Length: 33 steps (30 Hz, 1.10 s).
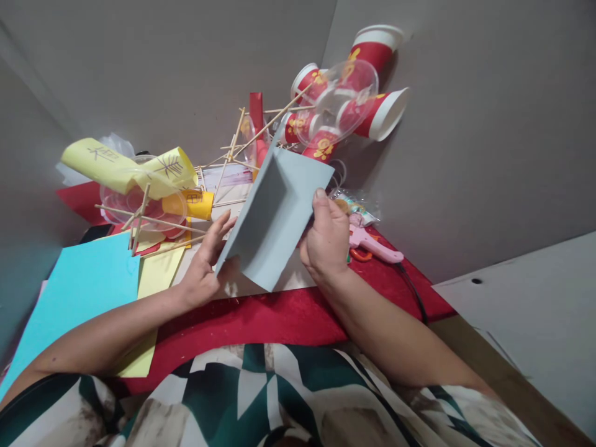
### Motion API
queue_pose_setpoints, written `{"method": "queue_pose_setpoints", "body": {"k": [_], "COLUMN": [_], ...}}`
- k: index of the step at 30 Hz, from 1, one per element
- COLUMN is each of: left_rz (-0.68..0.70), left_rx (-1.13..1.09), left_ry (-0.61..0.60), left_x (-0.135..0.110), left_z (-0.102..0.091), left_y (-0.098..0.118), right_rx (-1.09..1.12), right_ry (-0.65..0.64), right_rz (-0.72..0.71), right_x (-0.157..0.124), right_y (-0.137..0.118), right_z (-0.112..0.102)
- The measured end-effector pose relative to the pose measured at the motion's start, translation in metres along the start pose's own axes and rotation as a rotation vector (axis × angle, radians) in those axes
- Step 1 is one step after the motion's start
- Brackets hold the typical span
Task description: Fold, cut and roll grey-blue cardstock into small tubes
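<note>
A folded pale grey-blue sheet of paper (pixel 284 205) is held up in front of me, bent along its length into two panels. My right hand (pixel 326 233) pinches its right edge, thumb on the near face and fingers curled behind. At the lower left edge, my left hand (pixel 207 264) grips the paper with the thumb by the lower corner; its fingers extend along the outer side and are partly hidden. Below the paper, a whitish board (pixel 298 273) lies on the red tablecloth (pixel 261 320).
Red-and-white paper cups (pixel 382 118) on a clear plastic disc stand behind, with thin wooden sticks (pixel 279 115) joined nearby. Yellow paper (pixel 102 164) and another stick frame (pixel 139 211) stand left, above blue sheets (pixel 88 279). A pink glue gun (pixel 372 242) lies right; walls enclose the back.
</note>
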State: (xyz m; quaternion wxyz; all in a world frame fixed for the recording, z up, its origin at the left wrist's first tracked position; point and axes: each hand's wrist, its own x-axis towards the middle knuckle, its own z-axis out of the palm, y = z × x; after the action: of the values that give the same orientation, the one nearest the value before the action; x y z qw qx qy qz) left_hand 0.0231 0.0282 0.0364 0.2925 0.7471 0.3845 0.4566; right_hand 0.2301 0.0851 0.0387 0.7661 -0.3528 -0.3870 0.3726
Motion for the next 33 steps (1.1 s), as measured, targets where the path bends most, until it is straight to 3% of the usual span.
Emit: {"method": "queue_pose_setpoints", "body": {"k": [6,10,14,18,23,29,31,33], "left_rz": [-0.338,-0.478,-0.616,-0.758,-0.994,-1.162,-1.2,-1.205], "left_rx": [-0.018,-0.242,-0.472,-0.6,-0.672,-0.69,-0.645,-0.603], "left_ry": [0.242,0.314,0.273,0.15,0.131,0.113,0.147,0.177], "left_x": [0.007,0.012,0.018,0.02,0.022,0.027,0.028,0.029], "left_z": [-0.015,-0.014,-0.005,0.001,0.003,-0.001,-0.002,-0.003], "left_y": [0.012,0.009,0.009,0.007,0.005,0.001,-0.001,-0.005], "right_rx": [0.051,-0.154,-0.283,-0.251,-0.139,-0.044,-0.104,-0.259], "right_ry": [-0.054,-0.098,-0.271,-0.276,-0.309,-0.409,-0.45,-0.479], "right_rz": [0.032,0.099,0.244,0.52,0.75,0.801,0.79,0.675], "right_x": [0.007,0.014,0.007,-0.014,-0.037,-0.046,-0.048,-0.05], "right_y": [-0.013,-0.029,-0.036,-0.038,-0.042,-0.039,-0.04,-0.042], "right_z": [-0.004,-0.026,-0.061,-0.092,-0.109,-0.122,-0.125,-0.128]}}
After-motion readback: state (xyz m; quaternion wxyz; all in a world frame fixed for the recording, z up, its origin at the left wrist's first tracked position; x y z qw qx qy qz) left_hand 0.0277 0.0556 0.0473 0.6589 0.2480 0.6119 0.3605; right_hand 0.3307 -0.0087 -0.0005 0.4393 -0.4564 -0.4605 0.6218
